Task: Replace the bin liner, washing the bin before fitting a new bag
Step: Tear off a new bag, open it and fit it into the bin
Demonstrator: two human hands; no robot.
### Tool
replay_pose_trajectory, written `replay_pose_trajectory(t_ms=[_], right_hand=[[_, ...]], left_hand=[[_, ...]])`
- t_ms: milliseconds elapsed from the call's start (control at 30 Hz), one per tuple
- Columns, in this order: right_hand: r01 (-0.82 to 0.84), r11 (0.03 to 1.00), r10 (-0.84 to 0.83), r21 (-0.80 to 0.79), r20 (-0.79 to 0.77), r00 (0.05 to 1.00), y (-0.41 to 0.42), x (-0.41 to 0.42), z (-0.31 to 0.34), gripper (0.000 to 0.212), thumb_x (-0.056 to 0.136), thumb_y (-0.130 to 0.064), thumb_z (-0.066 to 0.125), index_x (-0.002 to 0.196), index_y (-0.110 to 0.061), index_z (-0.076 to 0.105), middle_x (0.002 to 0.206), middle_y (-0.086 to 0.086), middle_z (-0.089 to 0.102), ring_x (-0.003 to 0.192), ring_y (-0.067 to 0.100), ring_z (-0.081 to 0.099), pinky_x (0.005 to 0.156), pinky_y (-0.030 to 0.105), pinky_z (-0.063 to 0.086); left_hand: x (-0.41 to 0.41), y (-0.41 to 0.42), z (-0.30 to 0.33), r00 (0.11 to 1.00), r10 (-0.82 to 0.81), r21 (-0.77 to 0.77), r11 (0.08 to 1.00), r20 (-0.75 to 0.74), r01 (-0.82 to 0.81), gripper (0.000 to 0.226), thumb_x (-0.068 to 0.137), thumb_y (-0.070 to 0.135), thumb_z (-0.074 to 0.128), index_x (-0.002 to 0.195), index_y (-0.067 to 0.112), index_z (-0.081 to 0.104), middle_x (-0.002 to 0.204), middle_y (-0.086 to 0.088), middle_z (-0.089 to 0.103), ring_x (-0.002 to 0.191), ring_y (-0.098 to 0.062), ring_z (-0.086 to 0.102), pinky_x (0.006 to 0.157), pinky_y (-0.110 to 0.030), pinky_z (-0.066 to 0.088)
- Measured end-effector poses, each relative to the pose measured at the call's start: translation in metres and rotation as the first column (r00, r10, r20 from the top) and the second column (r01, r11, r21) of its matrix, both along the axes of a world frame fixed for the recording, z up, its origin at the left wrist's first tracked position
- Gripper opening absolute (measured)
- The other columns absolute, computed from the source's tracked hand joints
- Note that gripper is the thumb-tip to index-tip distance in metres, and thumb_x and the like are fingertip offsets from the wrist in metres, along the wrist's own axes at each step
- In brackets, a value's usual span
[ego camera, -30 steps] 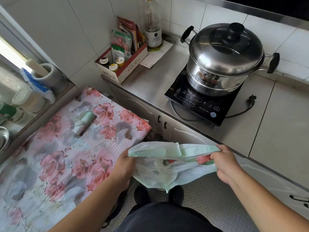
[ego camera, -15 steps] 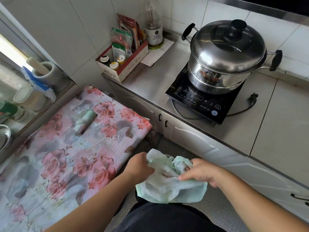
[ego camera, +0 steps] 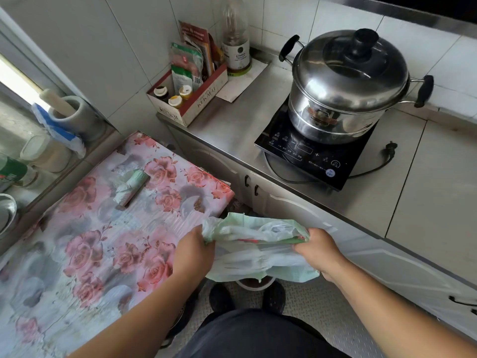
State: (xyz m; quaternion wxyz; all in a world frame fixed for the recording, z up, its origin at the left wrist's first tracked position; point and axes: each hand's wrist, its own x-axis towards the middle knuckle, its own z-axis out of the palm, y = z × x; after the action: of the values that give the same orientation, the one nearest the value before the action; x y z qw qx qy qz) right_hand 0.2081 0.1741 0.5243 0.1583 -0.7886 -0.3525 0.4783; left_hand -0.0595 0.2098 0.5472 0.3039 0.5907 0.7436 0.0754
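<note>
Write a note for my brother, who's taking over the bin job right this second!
Left hand: shut on one edge of the pale green bin bag.
Right hand: shut on the opposite edge, so the bag is stretched between both hands, held over the floor in front of the cabinets.
Bin: only a bit of rim shows under the bag, by the feet; can't tell whether it is washed.
Roll of spare bags: lying on the floral tablecloth.
Done: a bag is off the roll and in hand.
Left: open its mouth, lower it into the bin, fold the edge over the rim.
</note>
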Motion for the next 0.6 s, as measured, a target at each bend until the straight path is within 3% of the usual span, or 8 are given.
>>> replay_pose_trajectory(t_ms=[133, 267, 333, 367, 400, 467, 533, 600], right_hand=[[-0.075, 0.996, 0.052, 0.052, 0.340, 0.939, -0.001, 0.009, -0.008, 0.016, 0.073, -0.006, 0.058, 0.061, -0.012, 0.050, 0.056, 0.000, 0.054, 0.053, 0.022, 0.049, 0.046, 0.027, 0.033], [-0.020, 1.000, 0.013, 0.016, 0.365, 0.931, -0.008, 0.019, -0.013, 0.021, 0.070, -0.007, 0.059, 0.058, -0.012, 0.043, 0.053, -0.001, 0.049, 0.050, 0.021, 0.047, 0.046, 0.027, 0.032], [-0.094, 0.990, 0.114, -0.102, 0.220, 0.969, -0.011, 0.022, -0.012, 0.020, 0.071, -0.017, 0.070, 0.073, -0.011, 0.051, 0.068, -0.002, 0.059, 0.064, 0.019, 0.060, 0.054, 0.027, 0.043], [-0.146, 0.976, 0.157, -0.163, 0.059, 0.986, -0.013, 0.023, -0.010, 0.034, 0.069, -0.027, 0.079, 0.086, -0.012, 0.054, 0.081, -0.002, 0.064, 0.075, 0.017, 0.064, 0.060, 0.026, 0.047], [-0.210, 0.955, 0.190, -0.211, -0.112, 0.975, -0.014, 0.024, -0.008, 0.056, 0.063, -0.039, 0.086, 0.105, -0.016, 0.056, 0.100, 0.000, 0.067, 0.089, 0.016, 0.066, 0.066, 0.026, 0.050], [-0.328, 0.916, 0.257, -0.233, -0.289, 0.922, -0.012, 0.023, -0.001, 0.114, 0.049, -0.059, 0.089, 0.144, -0.023, 0.036, 0.140, 0.001, 0.054, 0.120, 0.017, 0.056, 0.087, 0.030, 0.051], [-0.393, 0.908, 0.340, -0.148, -0.290, 0.895, -0.005, 0.014, 0.007, 0.139, 0.042, -0.069, 0.086, 0.155, -0.032, 0.013, 0.159, -0.003, 0.029, 0.140, 0.017, 0.037, 0.111, 0.037, 0.038], [-0.418, 0.908, 0.415, 0.028, -0.198, 0.888, 0.007, -0.001, 0.012, 0.140, 0.043, -0.071, 0.082, 0.154, -0.038, 0.005, 0.163, -0.005, 0.017, 0.146, 0.014, 0.024, 0.116, 0.035, 0.028]], left_hand=[[-0.008, -0.003, -0.004, 0.981, 0.179, -0.014, 0.984, 0.068, -0.179, 0.006, 0.085, 0.007, 0.050, 0.084, 0.013, 0.052, 0.073, -0.005, 0.062, 0.065, -0.020, 0.057, 0.049, -0.030, 0.039], [-0.008, -0.003, -0.001, 0.910, 0.348, -0.031, 0.936, 0.226, -0.350, 0.012, 0.084, 0.007, 0.050, 0.084, 0.018, 0.055, 0.077, -0.004, 0.064, 0.070, -0.023, 0.060, 0.053, -0.031, 0.046], [-0.005, -0.003, 0.003, 0.874, 0.367, -0.045, 0.927, 0.319, -0.372, 0.013, 0.087, 0.010, 0.051, 0.092, 0.019, 0.059, 0.083, -0.003, 0.067, 0.077, -0.024, 0.064, 0.060, -0.035, 0.052], [-0.004, -0.003, 0.005, 0.866, 0.341, -0.053, 0.937, 0.367, -0.346, 0.014, 0.088, 0.013, 0.053, 0.097, 0.020, 0.061, 0.087, -0.002, 0.069, 0.081, -0.024, 0.066, 0.066, -0.039, 0.056], [-0.003, -0.003, 0.008, 0.868, 0.290, -0.056, 0.955, 0.402, -0.293, 0.015, 0.089, 0.015, 0.056, 0.101, 0.021, 0.063, 0.089, -0.001, 0.071, 0.083, -0.023, 0.068, 0.071, -0.043, 0.058], [0.002, -0.004, 0.014, 0.898, 0.134, -0.040, 0.991, 0.420, -0.129, 0.016, 0.090, 0.013, 0.061, 0.101, 0.025, 0.064, 0.086, 0.001, 0.073, 0.077, -0.017, 0.071, 0.073, -0.042, 0.060], [0.009, -0.004, 0.022, 0.919, -0.045, -0.016, 0.998, 0.393, 0.055, 0.019, 0.089, 0.011, 0.064, 0.096, 0.029, 0.063, 0.082, 0.003, 0.073, 0.068, -0.009, 0.070, 0.068, -0.034, 0.060], [0.017, -0.003, 0.028, 0.910, -0.202, -0.004, 0.976, 0.363, 0.219, 0.016, 0.088, 0.011, 0.067, 0.099, 0.023, 0.065, 0.085, 0.004, 0.073, 0.069, -0.010, 0.070, 0.068, -0.034, 0.059]])
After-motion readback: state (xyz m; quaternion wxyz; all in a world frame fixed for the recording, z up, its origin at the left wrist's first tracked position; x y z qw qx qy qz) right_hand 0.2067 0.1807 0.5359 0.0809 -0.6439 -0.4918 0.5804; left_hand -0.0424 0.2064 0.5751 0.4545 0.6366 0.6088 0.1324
